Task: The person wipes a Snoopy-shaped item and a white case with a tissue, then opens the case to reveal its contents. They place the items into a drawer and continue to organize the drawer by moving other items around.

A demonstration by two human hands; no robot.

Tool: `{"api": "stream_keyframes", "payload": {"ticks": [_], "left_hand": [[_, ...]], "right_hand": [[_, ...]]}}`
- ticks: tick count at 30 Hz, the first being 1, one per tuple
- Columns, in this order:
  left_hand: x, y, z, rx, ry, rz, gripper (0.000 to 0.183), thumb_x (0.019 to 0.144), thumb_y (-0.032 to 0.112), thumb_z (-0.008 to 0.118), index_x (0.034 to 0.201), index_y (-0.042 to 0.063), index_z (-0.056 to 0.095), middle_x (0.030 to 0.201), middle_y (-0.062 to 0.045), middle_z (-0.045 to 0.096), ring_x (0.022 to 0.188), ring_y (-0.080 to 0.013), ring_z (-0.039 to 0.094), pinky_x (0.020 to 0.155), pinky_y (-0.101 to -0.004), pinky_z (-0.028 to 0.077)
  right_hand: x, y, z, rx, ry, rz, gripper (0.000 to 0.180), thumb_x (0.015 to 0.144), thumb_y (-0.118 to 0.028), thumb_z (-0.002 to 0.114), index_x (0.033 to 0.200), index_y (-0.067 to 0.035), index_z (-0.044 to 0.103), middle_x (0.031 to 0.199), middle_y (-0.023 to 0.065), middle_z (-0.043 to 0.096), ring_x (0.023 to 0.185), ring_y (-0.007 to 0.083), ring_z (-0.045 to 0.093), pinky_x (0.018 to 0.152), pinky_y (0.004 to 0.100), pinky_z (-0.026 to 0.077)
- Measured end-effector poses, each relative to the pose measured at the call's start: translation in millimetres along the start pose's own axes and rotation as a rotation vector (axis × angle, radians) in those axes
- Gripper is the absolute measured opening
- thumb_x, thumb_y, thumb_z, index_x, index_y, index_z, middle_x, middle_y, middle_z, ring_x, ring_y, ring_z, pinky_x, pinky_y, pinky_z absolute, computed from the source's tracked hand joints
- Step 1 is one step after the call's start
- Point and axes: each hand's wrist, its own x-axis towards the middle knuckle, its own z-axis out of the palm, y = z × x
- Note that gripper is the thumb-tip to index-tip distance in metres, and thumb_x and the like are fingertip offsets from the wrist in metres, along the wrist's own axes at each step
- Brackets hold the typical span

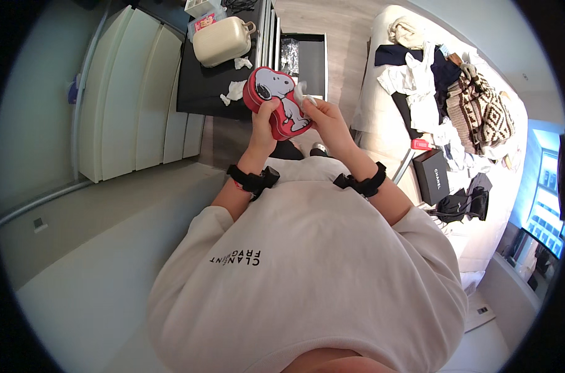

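Observation:
A red tin [274, 122] shaped like a cartoon dog, with Snoopy pictured on its lid, is held up before me. My left hand [265, 123] grips its near left side, thumb across the lid. In my right hand [328, 122] a crumpled white tissue [303, 95] is pinched against the tin's right edge; those fingers partly hide that edge. Black straps with small devices circle both my wrists.
Beyond my hands, a black cabinet top [196, 88] bears a cream hard case [222, 41] and crumpled tissues [235, 91]. An open drawer [312, 65] juts out beside it. On the bed at right lie heaped clothes [478, 109] and a black box [431, 177].

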Motion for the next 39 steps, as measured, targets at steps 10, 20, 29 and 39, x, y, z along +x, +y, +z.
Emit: {"api": "stream_keyframes", "payload": {"ticks": [10,20,29,39], "left_hand": [[58.7,-7.2,-2.2,-0.042,0.015,-0.104,0.042,0.087,0.021,0.054,0.125,0.002,0.052,0.11,-0.01,0.065,0.097,-0.0195,0.066,0.088,-0.0341,0.054],[93.6,44.1,-87.6,0.149,0.358,0.29,0.062,0.092,0.0,0.056,0.145,0.002,0.025,0.114,-0.012,0.06,0.089,-0.0169,0.062,0.081,-0.033,0.055],[35.2,89.8,-198.6,-0.379,0.629,0.241,0.051,0.09,0.026,0.055,0.133,0.002,0.046,0.122,-0.017,0.06,0.104,-0.0349,0.062,0.089,-0.0493,0.054],[52.4,52.6,-168.6,-0.009,0.546,0.028,0.032,0.092,0.021,0.054,0.117,0.001,0.059,0.107,-0.008,0.064,0.1,-0.0181,0.062,0.086,-0.035,0.051]], "right_hand": [[24.3,-35.4,-18.0,-0.17,0.109,0.077,0.027,0.098,-0.019,0.06,0.1,0.006,0.07,0.087,0.0,0.066,0.079,0.0066,0.061,0.078,0.0231,0.055],[152.4,-56.1,37.7,-0.553,-0.186,0.276,0.022,0.093,-0.017,0.063,0.102,0.002,0.067,0.086,0.0083,0.067,0.077,0.0139,0.066,0.071,0.032,0.058],[307.0,55.1,167.4,-1.441,-0.717,-0.768,0.021,0.079,-0.005,0.061,0.1,-0.006,0.064,0.103,0.0102,0.067,0.109,0.029,0.06,0.081,0.0357,0.055],[249.3,32.1,90.1,-0.409,-0.742,0.448,0.047,0.093,-0.035,0.066,0.129,-0.008,0.053,0.104,0.0084,0.064,0.09,0.0155,0.062,0.075,0.0343,0.054]]}}
